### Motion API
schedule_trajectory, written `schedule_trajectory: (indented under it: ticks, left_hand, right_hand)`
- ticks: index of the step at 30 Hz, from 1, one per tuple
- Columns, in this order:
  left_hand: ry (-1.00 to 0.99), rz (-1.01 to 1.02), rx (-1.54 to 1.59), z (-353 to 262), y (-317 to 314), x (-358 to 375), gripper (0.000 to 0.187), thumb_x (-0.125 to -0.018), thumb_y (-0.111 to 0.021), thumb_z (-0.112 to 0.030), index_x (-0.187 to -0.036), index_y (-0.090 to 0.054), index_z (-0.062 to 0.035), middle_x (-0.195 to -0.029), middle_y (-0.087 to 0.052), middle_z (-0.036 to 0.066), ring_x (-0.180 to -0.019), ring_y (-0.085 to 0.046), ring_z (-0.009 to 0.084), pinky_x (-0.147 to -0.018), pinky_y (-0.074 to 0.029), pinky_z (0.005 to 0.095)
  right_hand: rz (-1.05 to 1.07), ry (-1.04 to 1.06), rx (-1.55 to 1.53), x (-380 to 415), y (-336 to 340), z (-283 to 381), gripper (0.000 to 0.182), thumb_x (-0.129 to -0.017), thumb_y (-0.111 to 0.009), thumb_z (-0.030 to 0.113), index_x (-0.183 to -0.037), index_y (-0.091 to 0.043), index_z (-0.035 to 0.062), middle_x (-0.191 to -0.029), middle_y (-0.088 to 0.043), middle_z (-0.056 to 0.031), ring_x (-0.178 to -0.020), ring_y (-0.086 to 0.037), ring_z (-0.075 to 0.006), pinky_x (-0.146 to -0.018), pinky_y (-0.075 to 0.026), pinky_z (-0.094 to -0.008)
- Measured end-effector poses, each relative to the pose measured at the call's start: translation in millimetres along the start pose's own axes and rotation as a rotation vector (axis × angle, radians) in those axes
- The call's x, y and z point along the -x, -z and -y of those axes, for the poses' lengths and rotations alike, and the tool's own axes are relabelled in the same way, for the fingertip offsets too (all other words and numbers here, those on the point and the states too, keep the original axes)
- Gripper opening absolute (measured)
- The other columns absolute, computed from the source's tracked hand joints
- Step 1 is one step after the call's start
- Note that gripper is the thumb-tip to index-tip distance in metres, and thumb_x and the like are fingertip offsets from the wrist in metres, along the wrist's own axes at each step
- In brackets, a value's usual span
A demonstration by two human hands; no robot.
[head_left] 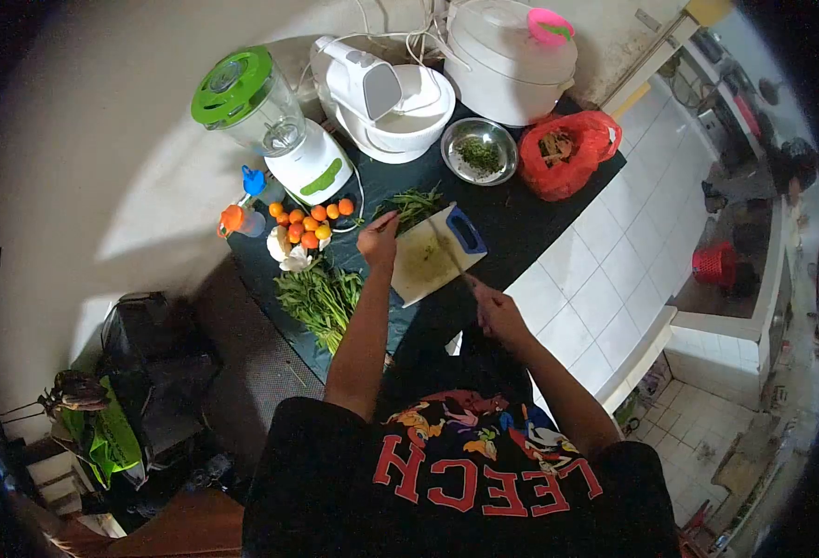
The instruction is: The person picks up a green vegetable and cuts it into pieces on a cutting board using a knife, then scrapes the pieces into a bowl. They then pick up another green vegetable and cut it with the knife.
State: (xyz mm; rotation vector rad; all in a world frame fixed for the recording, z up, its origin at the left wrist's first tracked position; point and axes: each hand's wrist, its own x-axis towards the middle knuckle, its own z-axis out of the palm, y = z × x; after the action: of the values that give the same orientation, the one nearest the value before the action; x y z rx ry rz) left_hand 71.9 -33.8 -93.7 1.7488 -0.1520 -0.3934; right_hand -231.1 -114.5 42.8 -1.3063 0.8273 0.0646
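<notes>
My right hand (501, 318) is wrapped around the handle of a knife (453, 253), whose blade lies over the cutting board (423, 270). The board is pale with a blue handle end, and small green bits sit on it. At its far left corner, my left hand (379, 242) is closed on the stem end of some leafy greens (414, 206); the fingertips are only partly visible. A larger bunch of leafy greens (324, 305) lies left of my left forearm. Chopped greens (480, 155) fill part of a metal bowl (451, 160) beyond the board.
Small orange tomatoes (310, 224) and garlic (279, 245) lie on the dark tabletop (521, 237). A green-lidded blender (309, 166), a hand mixer (365, 79) with white bowl, a large white pot (512, 70) and a red plastic bag (558, 172) stand along the back.
</notes>
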Motion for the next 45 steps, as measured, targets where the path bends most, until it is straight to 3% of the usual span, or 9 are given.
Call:
schedule_trajectory:
  ticks: [11,12,17,27,33,36,38,39,45]
  left_hand:
    - [-0.125,-0.038,-0.178,-27.4,2.8,15.7,0.016,-0.088,-0.079,-0.012,-0.104,-0.082,-0.0087,-0.091,-0.081,0.005,-0.082,-0.074,0.0101,-0.076,-0.056,0.0279]
    - [-0.125,-0.036,-0.179,-30.2,3.3,17.1,0.016,-0.088,-0.079,-0.012,-0.104,-0.082,-0.0087,-0.091,-0.081,0.005,-0.082,-0.074,0.0101,-0.076,-0.056,0.0279]
    - [-0.631,-0.078,-0.350,-37.8,23.3,49.1,0.012,-0.087,-0.079,-0.011,-0.099,-0.081,-0.0117,-0.092,-0.079,0.004,-0.087,-0.072,0.0208,-0.080,-0.055,0.0360]
    - [-0.844,0.148,-0.756,-2.6,48.7,98.4,0.017,-0.086,-0.075,-0.015,-0.101,-0.077,-0.0086,-0.101,-0.074,0.005,-0.100,-0.065,0.0294,-0.089,-0.048,0.0469]
    - [-0.709,0.123,-0.693,-18.6,34.8,96.1,0.015,-0.090,-0.071,-0.014,-0.101,-0.075,-0.0051,-0.099,-0.069,0.011,-0.098,-0.063,0.0351,-0.087,-0.051,0.0485]
    - [-0.630,0.188,-0.650,-20.6,27.9,90.1,0.015,-0.091,-0.069,-0.014,-0.100,-0.074,-0.0036,-0.096,-0.067,0.013,-0.097,-0.063,0.0357,-0.084,-0.052,0.0472]
    - [-0.605,0.213,-0.665,-17.8,23.9,87.6,0.016,-0.091,-0.069,-0.015,-0.102,-0.074,-0.0037,-0.097,-0.068,0.015,-0.098,-0.063,0.0372,-0.087,-0.052,0.0476]
    - [-0.575,0.244,-0.683,-14.1,22.6,87.1,0.018,-0.092,-0.069,-0.016,-0.104,-0.073,-0.0037,-0.099,-0.069,0.016,-0.098,-0.064,0.0386,-0.089,-0.052,0.0479]
    - [-0.644,0.362,-0.812,-13.5,14.6,97.4,0.018,-0.086,-0.067,-0.013,-0.100,-0.073,-0.0035,-0.100,-0.065,0.015,-0.098,-0.063,0.0363,-0.087,-0.054,0.0460]
  right_hand:
    - [0.034,0.015,0.270,-11.8,-23.6,-58.9,0.051,-0.107,-0.057,0.047,-0.147,-0.061,0.0162,-0.068,-0.053,0.0046,-0.062,-0.051,-0.0072,-0.059,-0.044,-0.0257]
    - [0.026,0.046,0.303,-15.6,-20.9,-63.0,0.052,-0.107,-0.056,0.048,-0.147,-0.060,0.0155,-0.075,-0.060,-0.0006,-0.066,-0.056,-0.0110,-0.066,-0.048,-0.0309]
    - [-0.011,0.023,0.284,-28.8,-6.1,-78.7,0.053,-0.107,-0.055,0.048,-0.146,-0.060,0.0130,-0.079,-0.068,-0.0069,-0.071,-0.063,-0.0149,-0.072,-0.053,-0.0355]
    - [-0.115,-0.014,0.274,-29.6,-6.8,-69.1,0.054,-0.106,-0.056,0.047,-0.143,-0.062,0.0065,-0.076,-0.067,-0.0067,-0.069,-0.064,-0.0153,-0.068,-0.052,-0.0337]
    - [-0.209,0.001,0.306,-14.6,-18.5,-55.5,0.053,-0.107,-0.056,0.045,-0.141,-0.062,0.0049,-0.079,-0.069,-0.0087,-0.068,-0.066,-0.0169,-0.068,-0.054,-0.0346]
    - [-0.224,0.061,0.370,-4.8,-27.4,-53.8,0.051,-0.107,-0.056,0.043,-0.140,-0.061,0.0044,-0.092,-0.074,-0.0156,-0.078,-0.072,-0.0251,-0.076,-0.057,-0.0386]
    - [-0.250,0.298,0.482,-5.0,-32.2,-62.4,0.048,-0.107,-0.056,0.038,-0.140,-0.060,0.0041,-0.110,-0.075,-0.0229,-0.098,-0.075,-0.0355,-0.089,-0.057,-0.0438]
    - [-0.195,0.174,0.495,5.2,-35.9,-41.5,0.046,-0.106,-0.055,0.032,-0.143,-0.057,0.0039,-0.121,-0.071,-0.0267,-0.112,-0.070,-0.0424,-0.098,-0.054,-0.0484]
    - [-0.186,0.193,0.578,11.2,-45.1,-31.7,0.048,-0.105,-0.054,0.028,-0.148,-0.052,0.0053,-0.117,-0.069,-0.0309,-0.108,-0.068,-0.0471,-0.095,-0.054,-0.0526]
